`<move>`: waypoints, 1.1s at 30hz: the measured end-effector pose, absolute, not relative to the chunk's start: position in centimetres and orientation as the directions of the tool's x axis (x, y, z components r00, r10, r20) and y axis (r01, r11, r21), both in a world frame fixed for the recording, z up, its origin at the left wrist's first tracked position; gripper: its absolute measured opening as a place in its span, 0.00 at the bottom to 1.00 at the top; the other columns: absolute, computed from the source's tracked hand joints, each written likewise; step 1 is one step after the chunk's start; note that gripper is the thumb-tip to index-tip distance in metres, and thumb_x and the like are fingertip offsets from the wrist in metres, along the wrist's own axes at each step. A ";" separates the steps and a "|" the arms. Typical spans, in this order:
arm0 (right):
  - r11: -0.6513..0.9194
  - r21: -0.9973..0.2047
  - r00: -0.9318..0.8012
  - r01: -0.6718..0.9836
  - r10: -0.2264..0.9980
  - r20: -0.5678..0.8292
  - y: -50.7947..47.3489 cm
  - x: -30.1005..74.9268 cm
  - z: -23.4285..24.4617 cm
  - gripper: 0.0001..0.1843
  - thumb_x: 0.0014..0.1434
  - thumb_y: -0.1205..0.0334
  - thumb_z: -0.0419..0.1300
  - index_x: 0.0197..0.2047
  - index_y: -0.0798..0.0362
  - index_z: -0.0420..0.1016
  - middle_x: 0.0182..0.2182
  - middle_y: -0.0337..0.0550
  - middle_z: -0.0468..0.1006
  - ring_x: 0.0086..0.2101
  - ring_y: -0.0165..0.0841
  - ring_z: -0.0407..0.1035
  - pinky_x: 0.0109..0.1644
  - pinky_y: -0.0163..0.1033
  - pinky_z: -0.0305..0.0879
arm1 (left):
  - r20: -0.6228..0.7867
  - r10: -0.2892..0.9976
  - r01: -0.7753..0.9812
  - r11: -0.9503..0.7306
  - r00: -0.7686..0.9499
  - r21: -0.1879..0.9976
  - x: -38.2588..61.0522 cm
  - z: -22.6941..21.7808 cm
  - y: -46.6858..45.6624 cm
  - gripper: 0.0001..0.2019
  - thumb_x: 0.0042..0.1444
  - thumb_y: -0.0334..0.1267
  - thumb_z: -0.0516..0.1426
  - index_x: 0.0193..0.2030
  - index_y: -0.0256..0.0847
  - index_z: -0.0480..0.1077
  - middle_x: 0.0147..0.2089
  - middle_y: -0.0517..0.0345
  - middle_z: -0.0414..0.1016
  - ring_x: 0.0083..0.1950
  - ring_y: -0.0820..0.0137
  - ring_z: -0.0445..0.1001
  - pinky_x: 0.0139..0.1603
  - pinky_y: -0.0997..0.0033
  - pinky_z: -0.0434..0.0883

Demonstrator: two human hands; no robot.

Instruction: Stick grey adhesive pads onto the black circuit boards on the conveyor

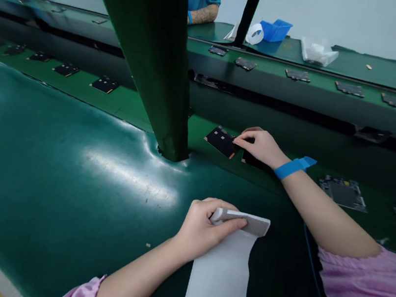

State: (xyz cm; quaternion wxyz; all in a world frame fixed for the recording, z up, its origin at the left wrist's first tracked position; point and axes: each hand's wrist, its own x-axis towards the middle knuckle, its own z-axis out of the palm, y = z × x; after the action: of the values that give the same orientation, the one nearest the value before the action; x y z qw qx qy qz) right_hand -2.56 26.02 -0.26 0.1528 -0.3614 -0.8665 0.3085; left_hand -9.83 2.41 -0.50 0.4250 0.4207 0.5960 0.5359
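My left hand [204, 226] is closed around a flat grey-white block [246, 221] at the top of a white paper strip [219, 280] that hangs toward me over the green mat. My right hand [262, 146], with a blue wrist strap [294, 167], reaches forward to the conveyor. Its fingertips pinch the edge of a small black circuit board [222, 141] lying on the green belt. Another dark piece sits partly hidden under that hand.
A slanted green post [153, 52] rises from the mat's far edge. Several more boards ride the near belt [105, 85] and the far belt [298, 75]. Across the line stands another person's arm in a blue sleeve [205, 0], near a blue tray [275, 30] and a plastic bag [318, 52].
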 end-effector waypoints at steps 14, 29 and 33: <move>0.704 -0.438 -0.811 0.559 0.575 -0.110 26.7 2.5 1.5 0.51 0.44 0.43 0.66 0.67 0.51 0.52 0.57 0.55 0.67 0.55 0.53 0.64 0.53 0.54 0.64 | -0.038 0.961 0.093 0.066 -0.274 0.994 -9.9 -0.5 2.3 0.04 0.50 0.37 0.63 0.30 0.40 0.78 0.31 0.55 0.80 0.33 0.66 0.76 0.32 0.72 0.70; 0.400 -0.825 -0.503 0.399 0.848 0.168 25.1 15.1 3.0 0.53 0.43 0.49 0.68 0.66 0.38 0.43 0.56 0.58 0.64 0.57 0.49 0.63 0.57 0.53 0.63 | -0.025 0.954 0.090 0.054 -0.298 0.994 -9.8 -0.5 2.3 0.04 0.50 0.37 0.63 0.29 0.39 0.77 0.30 0.55 0.80 0.31 0.67 0.76 0.32 0.72 0.70; 0.153 -0.768 -0.352 0.621 0.931 -0.099 25.3 20.1 2.0 0.54 0.36 0.47 0.71 0.64 0.33 0.49 0.58 0.59 0.64 0.58 0.53 0.60 0.54 0.55 0.67 | -0.027 0.958 0.094 0.056 -0.287 0.994 -9.8 -0.5 2.3 0.05 0.50 0.38 0.63 0.30 0.39 0.77 0.30 0.55 0.80 0.32 0.67 0.76 0.32 0.73 0.70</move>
State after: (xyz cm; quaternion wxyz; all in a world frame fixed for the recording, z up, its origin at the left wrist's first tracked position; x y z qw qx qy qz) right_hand 20.11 25.25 2.02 0.2054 -0.5309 -0.7309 0.3764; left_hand -9.80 2.32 -0.51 0.4071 0.4369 0.6020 0.5301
